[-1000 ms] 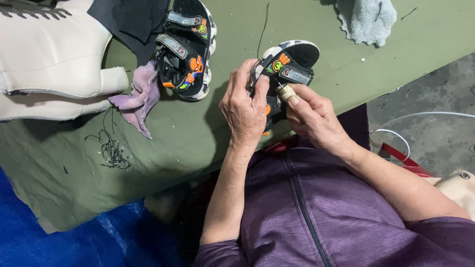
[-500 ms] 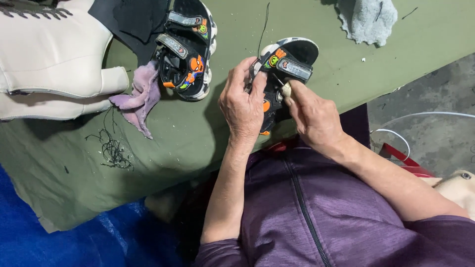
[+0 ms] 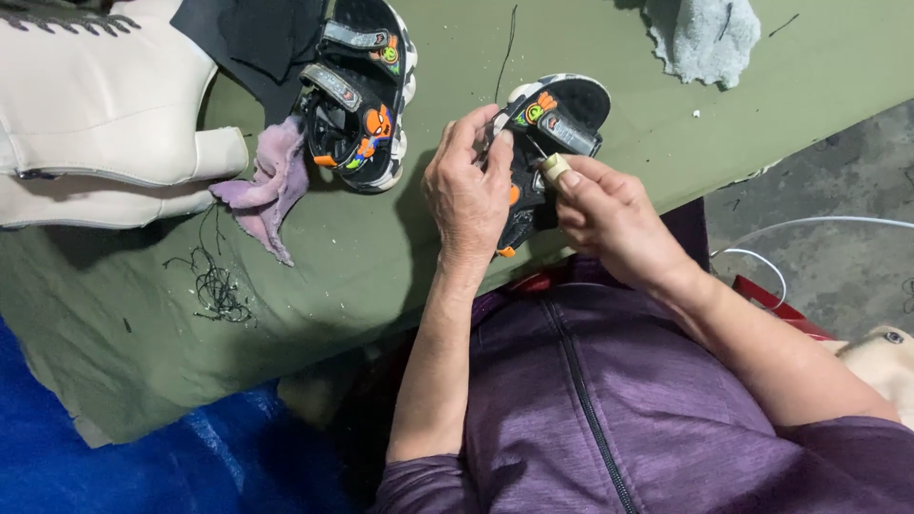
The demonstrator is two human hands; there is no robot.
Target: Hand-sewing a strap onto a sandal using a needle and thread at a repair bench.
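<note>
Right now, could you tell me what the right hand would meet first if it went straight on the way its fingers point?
The right hand already touches the black child's sandal.

No packages, signs or screens show anywhere in the view. The nearest things to labels are small round cartoon badges in orange and green: one on the strap of the sandal [image 3: 533,143] at twelve o'clock, another on the second sandal [image 3: 357,95] toward eleven.

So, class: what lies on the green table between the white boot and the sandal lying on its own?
In the head view, a crumpled mauve cloth lies between the white boot and the lone sandal, on the green table.
</note>
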